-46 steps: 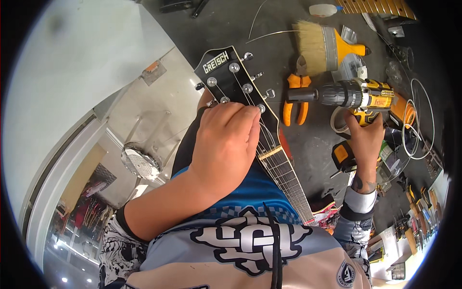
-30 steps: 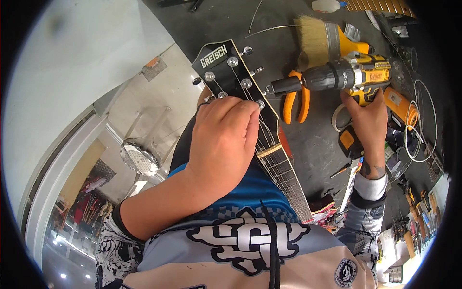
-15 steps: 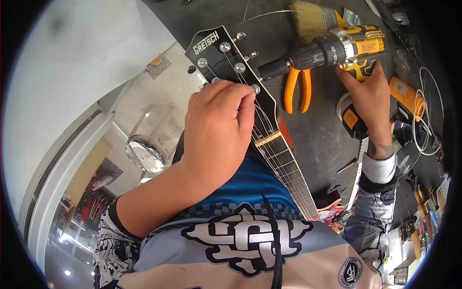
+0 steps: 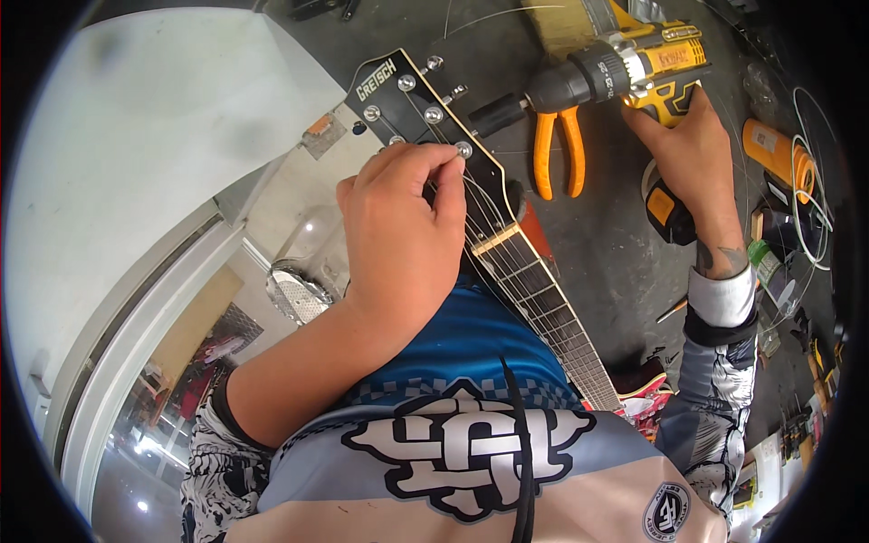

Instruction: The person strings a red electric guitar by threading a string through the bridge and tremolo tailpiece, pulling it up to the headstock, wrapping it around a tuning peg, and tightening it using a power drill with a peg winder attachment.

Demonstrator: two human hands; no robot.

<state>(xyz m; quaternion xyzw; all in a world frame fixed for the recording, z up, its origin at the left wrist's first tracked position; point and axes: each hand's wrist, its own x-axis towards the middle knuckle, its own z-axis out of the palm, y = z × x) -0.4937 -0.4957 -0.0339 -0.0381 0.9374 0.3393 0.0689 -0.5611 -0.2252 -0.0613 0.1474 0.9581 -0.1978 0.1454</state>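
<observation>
A black guitar headstock (image 4: 391, 107) with silver tuners lies near the middle, its fretted neck (image 4: 543, 308) running down toward my torso. My left hand (image 4: 403, 222) is pinched at the lower right post, over the strings; what its fingertips hold is partly hidden. My right hand (image 4: 688, 163) grips a yellow and black cordless drill (image 4: 665, 59) by its handle. The drill's long black bit (image 4: 496, 113) points left at the headstock's right edge, among the tuner keys; whether it touches one, I cannot tell. Orange-handled pliers (image 4: 573, 158) lie beneath the drill, right of the headstock.
The dark worktop (image 4: 606, 290) carries a wide brush (image 4: 557, 20), a black-and-orange block (image 4: 667, 213), an orange cylinder (image 4: 768, 145) and coiled white cable (image 4: 815, 253). Hand tools crowd the far right. Left are a white panel (image 4: 163, 109), a glass door and a perforated metal seat (image 4: 294, 291).
My right hand and the drill have moved upward, bringing the bit leftward to the headstock. My left hand and the headstock appear higher in view, the fingers still pinched.
</observation>
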